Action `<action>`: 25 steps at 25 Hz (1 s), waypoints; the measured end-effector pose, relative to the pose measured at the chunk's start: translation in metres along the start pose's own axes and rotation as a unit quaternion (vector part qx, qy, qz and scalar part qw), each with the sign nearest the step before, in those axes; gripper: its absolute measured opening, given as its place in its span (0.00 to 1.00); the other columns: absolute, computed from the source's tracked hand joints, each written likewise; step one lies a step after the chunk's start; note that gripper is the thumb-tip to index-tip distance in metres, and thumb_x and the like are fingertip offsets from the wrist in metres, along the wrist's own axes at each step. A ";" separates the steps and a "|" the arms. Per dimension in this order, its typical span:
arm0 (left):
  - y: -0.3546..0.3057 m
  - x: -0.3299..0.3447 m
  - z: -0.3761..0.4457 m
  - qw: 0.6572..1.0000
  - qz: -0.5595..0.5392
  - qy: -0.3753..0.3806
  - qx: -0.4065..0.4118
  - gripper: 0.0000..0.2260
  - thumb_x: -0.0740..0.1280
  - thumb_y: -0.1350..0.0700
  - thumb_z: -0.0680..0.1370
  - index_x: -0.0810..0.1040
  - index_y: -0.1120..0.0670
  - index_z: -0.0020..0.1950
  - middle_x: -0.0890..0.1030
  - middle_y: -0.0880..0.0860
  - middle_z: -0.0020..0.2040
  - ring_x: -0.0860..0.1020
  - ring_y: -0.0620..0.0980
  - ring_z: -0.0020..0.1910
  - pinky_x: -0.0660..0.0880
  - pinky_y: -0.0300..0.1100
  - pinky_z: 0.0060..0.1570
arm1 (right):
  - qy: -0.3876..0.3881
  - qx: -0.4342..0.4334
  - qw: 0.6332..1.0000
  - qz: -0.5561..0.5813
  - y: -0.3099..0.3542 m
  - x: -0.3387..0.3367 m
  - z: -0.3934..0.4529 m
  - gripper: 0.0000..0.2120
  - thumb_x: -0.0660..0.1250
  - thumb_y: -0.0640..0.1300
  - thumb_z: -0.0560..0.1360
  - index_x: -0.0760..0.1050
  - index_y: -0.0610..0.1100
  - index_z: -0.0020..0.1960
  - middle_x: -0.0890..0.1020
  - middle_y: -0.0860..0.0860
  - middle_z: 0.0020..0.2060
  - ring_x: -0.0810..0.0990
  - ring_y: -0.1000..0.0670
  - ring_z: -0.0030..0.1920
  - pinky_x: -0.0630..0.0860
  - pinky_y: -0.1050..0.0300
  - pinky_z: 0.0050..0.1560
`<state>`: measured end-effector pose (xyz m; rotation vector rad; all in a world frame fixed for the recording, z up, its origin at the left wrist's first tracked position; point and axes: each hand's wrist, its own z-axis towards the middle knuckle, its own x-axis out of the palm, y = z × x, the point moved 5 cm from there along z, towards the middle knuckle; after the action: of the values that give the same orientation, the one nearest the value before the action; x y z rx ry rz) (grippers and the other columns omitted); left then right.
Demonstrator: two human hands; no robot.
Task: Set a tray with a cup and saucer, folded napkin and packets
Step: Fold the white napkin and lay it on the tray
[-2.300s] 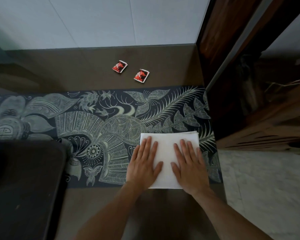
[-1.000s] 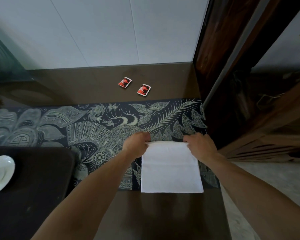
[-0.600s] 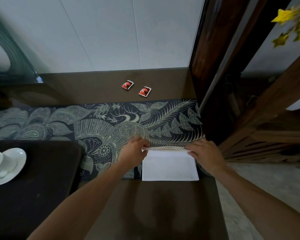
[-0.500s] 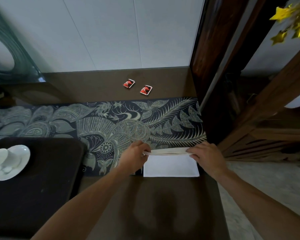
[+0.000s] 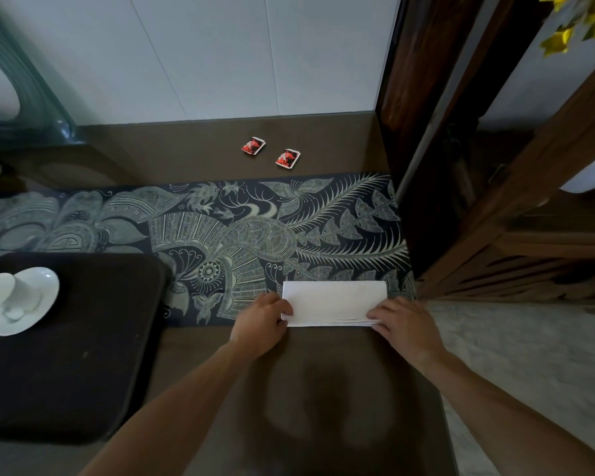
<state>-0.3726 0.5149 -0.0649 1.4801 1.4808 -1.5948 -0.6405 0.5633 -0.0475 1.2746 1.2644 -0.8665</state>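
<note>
A white napkin (image 5: 334,302), folded into a low wide rectangle, lies on the patterned table runner (image 5: 220,231) near the table's front edge. My left hand (image 5: 260,322) pinches its near left corner, and my right hand (image 5: 404,324) pinches its near right corner. A dark tray (image 5: 83,338) sits at the left with a white cup (image 5: 0,292) on a white saucer (image 5: 31,304). Two red packets (image 5: 254,146) (image 5: 287,158) lie side by side on the brown table toward the back wall.
The brown table (image 5: 323,407) ends at the right next to a dark wooden frame (image 5: 426,132) and wooden furniture (image 5: 529,235). A teal glass object (image 5: 24,91) stands at the back left. A pale wall (image 5: 220,56) closes the back.
My hands took the napkin's far edge and brought it toward me, folding the napkin in half. They now hold the near corners. The view shifted, bringing the cup and saucer into sight.
</note>
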 end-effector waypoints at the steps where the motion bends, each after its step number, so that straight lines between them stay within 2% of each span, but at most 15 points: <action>1: 0.001 0.002 -0.002 1.000 0.003 0.001 -0.001 0.09 0.67 0.54 0.74 0.79 0.46 0.53 0.76 0.45 0.55 0.72 0.47 0.57 0.75 0.44 0.42 | -0.001 0.001 1.000 0.005 0.001 0.000 -0.001 0.11 0.68 0.49 0.76 0.80 0.52 0.58 0.81 0.54 0.53 0.76 0.48 0.57 0.69 0.51 0.56; 3: 0.000 0.004 -0.005 1.000 0.004 -0.004 0.002 0.08 0.68 0.53 0.74 0.79 0.46 0.52 0.76 0.45 0.54 0.73 0.47 0.57 0.74 0.44 0.41 | -0.012 0.002 1.000 0.002 0.004 -0.001 -0.004 0.10 0.71 0.47 0.74 0.82 0.51 0.55 0.82 0.54 0.51 0.77 0.47 0.54 0.71 0.49 0.53; 7: 0.000 0.006 -0.009 1.000 0.002 -0.019 0.011 0.06 0.69 0.52 0.74 0.81 0.48 0.50 0.77 0.46 0.52 0.74 0.48 0.55 0.76 0.46 0.40 | -0.078 0.011 0.997 0.000 0.002 -0.006 -0.009 0.12 0.81 0.42 0.63 0.85 0.49 0.45 0.85 0.55 0.41 0.82 0.45 0.43 0.78 0.49 0.40; 10: -0.004 0.006 -0.008 1.000 0.013 -0.013 0.018 0.05 0.69 0.52 0.75 0.81 0.49 0.50 0.77 0.48 0.52 0.75 0.50 0.56 0.76 0.48 0.46 | -0.083 -0.008 0.996 -0.041 0.004 0.001 -0.014 0.11 0.81 0.45 0.64 0.85 0.50 0.45 0.84 0.56 0.43 0.81 0.46 0.45 0.77 0.49 0.41; 12: -0.009 0.004 -0.006 0.998 0.044 -0.013 0.035 0.07 0.66 0.50 0.75 0.81 0.50 0.48 0.78 0.49 0.51 0.75 0.52 0.54 0.74 0.48 0.50 | -0.089 0.003 0.994 -0.055 0.003 0.004 -0.015 0.05 0.72 0.51 0.73 0.84 0.51 0.46 0.83 0.56 0.47 0.79 0.46 0.51 0.74 0.49 0.48; 14: -0.017 -0.002 0.001 0.996 0.062 -0.041 0.051 0.10 0.64 0.48 0.76 0.81 0.51 0.47 0.78 0.50 0.51 0.75 0.53 0.52 0.73 0.49 0.49 | -0.096 0.026 0.994 -0.036 0.009 0.003 -0.006 0.12 0.61 0.52 0.78 0.82 0.51 0.53 0.83 0.54 0.53 0.77 0.46 0.59 0.71 0.48 0.58; 16: -0.033 -0.005 0.013 0.994 0.057 -0.071 0.059 0.11 0.62 0.50 0.78 0.81 0.53 0.51 0.78 0.52 0.53 0.76 0.55 0.52 0.74 0.50 0.50 | -0.090 0.026 0.996 -0.015 0.025 0.005 0.010 0.16 0.59 0.50 0.80 0.77 0.48 0.65 0.79 0.51 0.63 0.72 0.47 0.68 0.67 0.47 0.68; 18: -0.055 0.001 0.028 0.992 0.058 -0.082 0.074 0.13 0.60 0.52 0.80 0.78 0.55 0.60 0.77 0.54 0.61 0.74 0.57 0.60 0.72 0.52 0.58 | -0.051 0.008 0.999 -0.005 0.044 0.013 0.028 0.23 0.55 0.50 0.82 0.65 0.44 0.74 0.70 0.48 0.72 0.63 0.46 0.75 0.58 0.47 0.74; 20: -0.069 0.018 0.039 0.994 0.054 -0.057 0.071 0.20 0.56 0.52 0.82 0.67 0.57 0.73 0.68 0.56 0.73 0.63 0.56 0.74 0.61 0.52 0.72 | 0.006 -0.009 1.000 -0.021 0.054 0.026 0.045 0.27 0.47 0.52 0.83 0.53 0.43 0.78 0.59 0.47 0.78 0.52 0.46 0.78 0.51 0.45 0.77; 21: -0.070 0.028 0.042 0.995 0.060 -0.041 0.063 0.22 0.54 0.53 0.83 0.61 0.58 0.76 0.61 0.57 0.77 0.55 0.55 0.77 0.53 0.51 0.76 | 0.028 -0.010 0.999 -0.033 0.054 0.034 0.049 0.28 0.43 0.53 0.82 0.49 0.43 0.79 0.55 0.47 0.79 0.48 0.46 0.79 0.48 0.44 0.77; 23: -0.064 0.045 0.041 0.994 0.094 -0.019 0.047 0.25 0.49 0.52 0.83 0.50 0.57 0.79 0.51 0.56 0.80 0.44 0.53 0.79 0.45 0.50 0.77 | 0.041 -0.012 0.998 -0.045 0.050 0.047 0.053 0.29 0.37 0.55 0.81 0.44 0.44 0.79 0.50 0.47 0.79 0.44 0.47 0.79 0.46 0.43 0.77; 25: -0.056 0.054 0.038 0.994 0.098 -0.013 0.047 0.25 0.45 0.50 0.83 0.45 0.56 0.79 0.46 0.55 0.80 0.41 0.51 0.78 0.45 0.51 0.76 | 0.032 -0.018 0.998 -0.047 0.046 0.053 0.053 0.29 0.35 0.57 0.82 0.43 0.44 0.79 0.47 0.48 0.79 0.41 0.47 0.79 0.46 0.43 0.77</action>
<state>-0.4516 0.5123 -0.1008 1.5978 1.2195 -1.5749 -0.5777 0.5281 -0.0980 1.2299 1.3941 -0.8727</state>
